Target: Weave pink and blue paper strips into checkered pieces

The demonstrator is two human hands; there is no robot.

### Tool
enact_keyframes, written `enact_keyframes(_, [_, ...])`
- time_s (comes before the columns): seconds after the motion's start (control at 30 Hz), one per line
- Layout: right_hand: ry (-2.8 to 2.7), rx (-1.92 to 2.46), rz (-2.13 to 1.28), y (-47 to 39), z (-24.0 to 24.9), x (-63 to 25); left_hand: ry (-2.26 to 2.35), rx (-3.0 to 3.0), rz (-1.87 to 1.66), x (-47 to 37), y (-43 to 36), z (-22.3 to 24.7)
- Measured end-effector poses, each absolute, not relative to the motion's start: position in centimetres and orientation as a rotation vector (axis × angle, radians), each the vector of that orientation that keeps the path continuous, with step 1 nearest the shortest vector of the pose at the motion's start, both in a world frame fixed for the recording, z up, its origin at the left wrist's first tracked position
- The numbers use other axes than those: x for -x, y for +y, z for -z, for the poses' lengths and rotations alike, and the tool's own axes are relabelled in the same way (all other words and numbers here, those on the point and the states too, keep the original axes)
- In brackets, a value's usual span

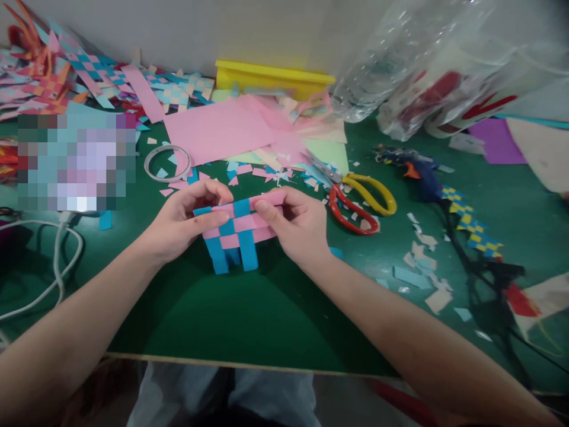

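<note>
Between my hands is a small woven piece of pink and blue paper strips [230, 241], held just above the green table. Its blue strips hang loose at the bottom, and pink ends run to the right. My left hand [186, 216] pinches the left side, thumb across the front and fingers behind. My right hand [300, 222] grips the right end of the pink strips, with its thumb on the front near the top edge. The fingers behind the weave are partly hidden. Scissors [344, 184] with one red and one yellow handle lie just beyond my right hand.
A tape roll [146, 163], pink paper sheets [217, 127] and scattered scraps lie beyond my hands. A blue glue gun [424, 175] with its cord is at the right. Plastic-wrapped cups [471, 95] stand at the back. A white cable [57, 261] runs along the left.
</note>
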State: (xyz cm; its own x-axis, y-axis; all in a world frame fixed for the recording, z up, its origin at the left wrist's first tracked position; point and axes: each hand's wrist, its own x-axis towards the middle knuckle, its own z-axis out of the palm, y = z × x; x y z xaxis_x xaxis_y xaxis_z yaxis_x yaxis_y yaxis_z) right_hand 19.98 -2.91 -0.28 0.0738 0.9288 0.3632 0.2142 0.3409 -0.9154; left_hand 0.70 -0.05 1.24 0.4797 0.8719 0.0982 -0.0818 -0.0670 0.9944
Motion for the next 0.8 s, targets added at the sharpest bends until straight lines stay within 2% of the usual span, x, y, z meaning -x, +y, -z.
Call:
enact_keyframes(0.37, [-1.474,1.121,-0.713,-3.23,0.36,-19.91,0.926,-1.451,-0.924,-0.86,-0.01,-0.84])
enact_keyframes(0.8, [-1.510,1.103,-0.725,-3.27,0.02,-19.83,0.856,-1.431,-0.955,-0.93,0.10,-1.05])
